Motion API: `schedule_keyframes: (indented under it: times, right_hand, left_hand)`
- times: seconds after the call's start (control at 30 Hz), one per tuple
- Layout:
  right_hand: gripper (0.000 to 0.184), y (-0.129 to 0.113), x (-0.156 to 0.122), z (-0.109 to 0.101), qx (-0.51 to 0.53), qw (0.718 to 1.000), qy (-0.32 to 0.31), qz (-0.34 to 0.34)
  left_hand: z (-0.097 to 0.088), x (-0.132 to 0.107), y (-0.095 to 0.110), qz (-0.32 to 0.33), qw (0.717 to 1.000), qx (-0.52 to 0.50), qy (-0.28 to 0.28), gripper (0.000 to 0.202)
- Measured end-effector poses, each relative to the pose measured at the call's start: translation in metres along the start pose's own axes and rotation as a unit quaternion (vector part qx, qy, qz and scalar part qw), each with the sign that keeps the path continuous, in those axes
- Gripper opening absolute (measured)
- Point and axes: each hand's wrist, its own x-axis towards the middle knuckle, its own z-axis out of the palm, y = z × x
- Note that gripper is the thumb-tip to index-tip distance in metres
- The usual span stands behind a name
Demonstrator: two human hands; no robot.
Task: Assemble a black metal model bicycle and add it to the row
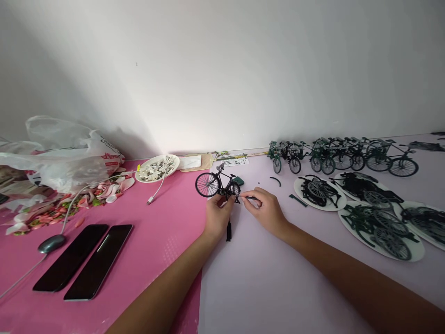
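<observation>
A small black model bicycle (207,185) is held upright at the middle of the table, its big spoked wheel to the left. My left hand (218,215) is closed on the bicycle's lower rear part, the thumb near the back wheel. From the right, my right hand (266,208) pinches a thin dark stick-like tool (252,198), whose tip reaches to the rear of the bicycle; its exact kind is too small to tell. A dark green block (238,181) lies just behind the bicycle. Beside my left wrist lies a narrow black piece (228,231).
Several assembled model bicycles (342,160) stand along the wall at right. Plates (342,204) of bicycle parts lie before them, near a curved black strip (276,181) and a flat green strip (298,200). At left are two phones (99,262), a plastic bag (66,157) and a bowl (174,160).
</observation>
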Motion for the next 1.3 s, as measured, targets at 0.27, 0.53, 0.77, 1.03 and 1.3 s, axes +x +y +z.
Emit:
schedule_keyframes:
  times: [0.27,0.53,0.77,1.03,1.3]
  right_hand:
    - [0.014,-0.0009,0.0,-0.0005,0.0,1.0,-0.004,0.001]
    - [0.016,0.0001,-0.0008,0.0005,0.001,1.0,-0.008,0.007]
    - [0.017,0.0015,-0.0015,0.0007,0.0,1.0,-0.01,-0.001]
    - [0.018,0.006,-0.0018,0.0006,-0.014,0.999,-0.032,-0.01]
    - [0.011,0.0043,-0.0043,0.0012,-0.027,0.998,-0.056,0.019]
  left_hand:
    - [-0.0003,0.0002,-0.0011,0.007,1.0,-0.004,-0.007,0.022]
    - [-0.0005,-0.0002,0.0004,0.003,1.0,-0.001,-0.004,0.02]
    - [-0.0006,-0.0005,0.0001,0.005,1.0,0.006,-0.006,0.02]
    - [-0.0007,-0.0003,0.0009,0.006,1.0,0.015,-0.004,0.02]
    - [0.0003,0.0,0.001,0.011,1.0,0.008,-0.003,0.019]
